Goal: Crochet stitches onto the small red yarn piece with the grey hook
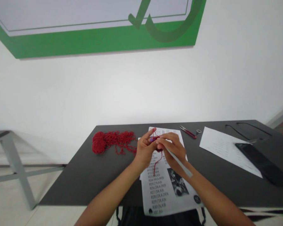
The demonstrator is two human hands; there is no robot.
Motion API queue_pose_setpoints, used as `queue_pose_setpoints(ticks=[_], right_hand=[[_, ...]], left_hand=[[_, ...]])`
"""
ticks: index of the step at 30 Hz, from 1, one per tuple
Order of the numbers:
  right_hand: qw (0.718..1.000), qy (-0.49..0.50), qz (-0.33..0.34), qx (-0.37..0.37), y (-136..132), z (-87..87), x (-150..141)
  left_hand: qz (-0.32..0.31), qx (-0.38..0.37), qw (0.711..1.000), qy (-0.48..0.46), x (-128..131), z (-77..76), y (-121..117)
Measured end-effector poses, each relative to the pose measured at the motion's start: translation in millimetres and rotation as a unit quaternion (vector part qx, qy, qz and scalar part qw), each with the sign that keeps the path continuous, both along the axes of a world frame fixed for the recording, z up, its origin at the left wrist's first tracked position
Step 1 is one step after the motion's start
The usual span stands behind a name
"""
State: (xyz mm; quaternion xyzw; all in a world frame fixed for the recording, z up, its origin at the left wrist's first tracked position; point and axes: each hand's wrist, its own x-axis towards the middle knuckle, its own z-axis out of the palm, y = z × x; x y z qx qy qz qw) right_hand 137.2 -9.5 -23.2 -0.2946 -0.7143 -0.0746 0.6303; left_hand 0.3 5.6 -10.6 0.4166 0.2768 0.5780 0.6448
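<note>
Both hands meet over a printed pattern sheet (155, 197). My left hand (145, 147) is closed on a small piece of red crochet (158, 150), mostly hidden by the fingers. Its index finger points up with red yarn looped over it. A small purple bit (152, 139) shows by the left fingers; I cannot tell what it is. My right hand (173, 149) grips a crochet hook (180, 163), its flat grey handle lying back over the wrist. The hook's tip is hidden at the work. A red yarn tail (157, 162) hangs down over the sheet.
A ball of red yarn (99, 142) with loose tangled strands (120, 139) lies on the dark table (85, 179) at left. Red thread snips (188, 132) with a ring lie behind the right hand. Farther right are a written sheet (223, 147), a phone (257, 160) and eyeglasses (240, 131).
</note>
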Motion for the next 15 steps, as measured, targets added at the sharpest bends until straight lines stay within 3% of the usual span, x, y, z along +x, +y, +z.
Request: queue_pose_setpoints(ticks=[5,8,11,15], right_hand=[[0.993,0.072,0.056,-0.081,-2.8,5.8,-1.5],[0.984,0.09,0.105,-0.11,0.1,11.7,3.0],[0.981,0.073,0.115,-0.134,4.5,16.8,6.6],[0.986,0.014,0.06,-0.153,6.6,10.8,2.6]], left_hand=[[-0.002,0.026,0.999,-0.037,-4.4,0.1,1.2],[0.022,0.068,0.997,-0.001,-9.6,0.5,5.8],[0.1,0.143,0.98,0.096,-17.1,1.5,14.3],[0.232,0.227,0.919,0.224,-25.0,4.9,20.9]])
